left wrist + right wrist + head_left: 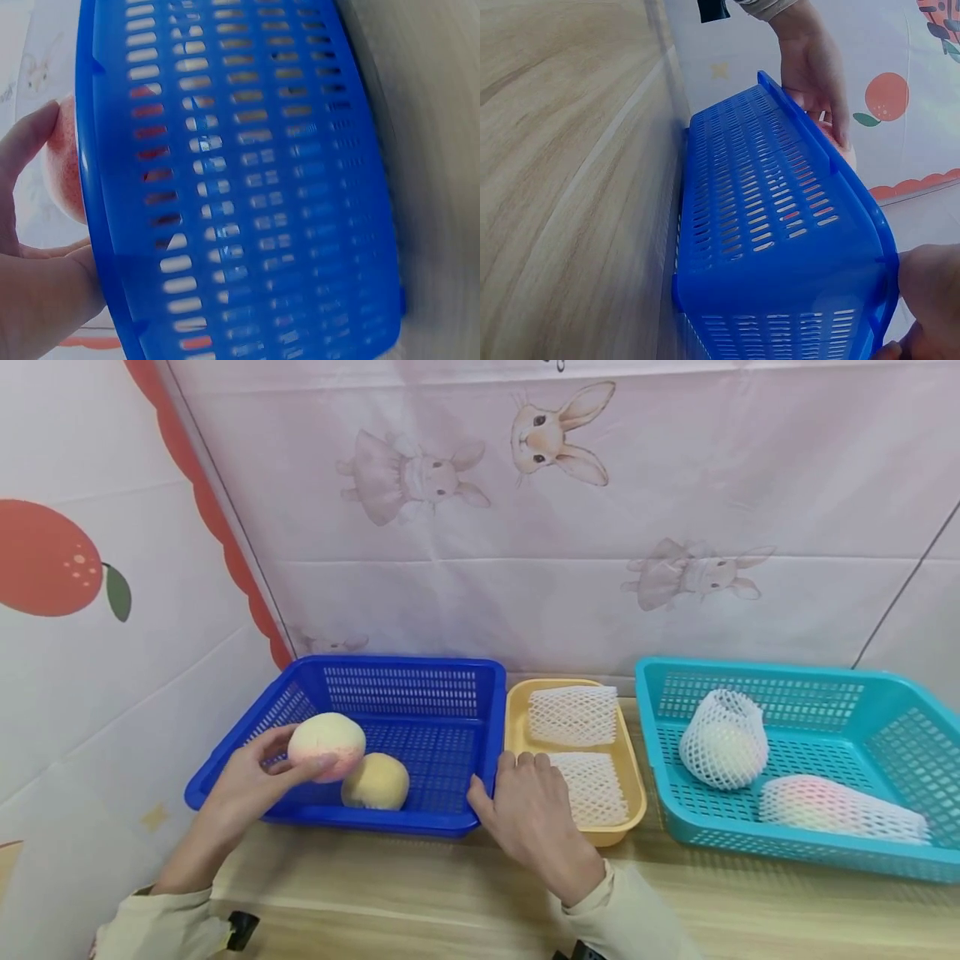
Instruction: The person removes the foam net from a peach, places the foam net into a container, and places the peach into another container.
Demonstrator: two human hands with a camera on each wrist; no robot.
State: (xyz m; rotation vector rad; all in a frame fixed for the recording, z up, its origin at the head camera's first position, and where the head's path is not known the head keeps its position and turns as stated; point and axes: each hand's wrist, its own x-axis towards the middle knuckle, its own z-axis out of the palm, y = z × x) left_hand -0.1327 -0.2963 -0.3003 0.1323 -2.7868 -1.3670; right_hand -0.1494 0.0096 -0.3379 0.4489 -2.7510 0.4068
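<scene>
My left hand holds a pale cream-and-pink peach between thumb and fingers, over the front left of a blue basket. Inside that basket, just right of the held peach, lies a round yellow fruit. My right hand grips the basket's front right corner, the thumb over the rim and the bent fingers on the side of the yellow tray. In the right wrist view, the right thumb meets the blue rim. The left wrist view shows the peach partly hidden behind the basket wall.
Two white foam nets, a back one and a front one, lie in the yellow tray. A teal basket at right holds an upright netted fruit and a lying netted fruit. A rabbit-print wall stands close behind.
</scene>
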